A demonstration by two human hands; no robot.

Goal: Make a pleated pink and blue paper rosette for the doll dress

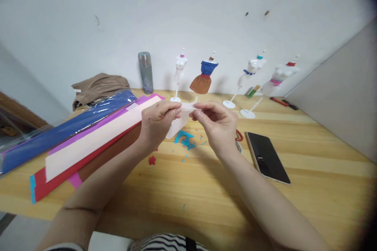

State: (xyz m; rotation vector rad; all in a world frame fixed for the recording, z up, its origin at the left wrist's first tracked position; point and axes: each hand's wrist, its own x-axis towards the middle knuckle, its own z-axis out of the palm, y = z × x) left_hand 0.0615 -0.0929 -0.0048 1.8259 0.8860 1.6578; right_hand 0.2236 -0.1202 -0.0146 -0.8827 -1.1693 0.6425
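My left hand (159, 123) and my right hand (217, 123) are raised over the middle of the table, a short gap apart. Between them stretches a pale pinkish-white strip of crepe paper (187, 106), pinched at its upper edge by the thumb and fingers of each hand. The rest of the piece hangs down behind my left fingers. Below lie blue paper scraps (187, 141) and a small red flower-shaped cutout (152, 160). Scissors with a red handle (239, 135) are partly hidden behind my right wrist.
Coloured paper sheets (97, 135) are stacked at the left, beside a brown cloth (100, 86). Along the wall stand a flask (146, 73), a mini dress form in blue and brown (206, 76) and several white forms (254, 65). A phone (266, 157) lies at right.
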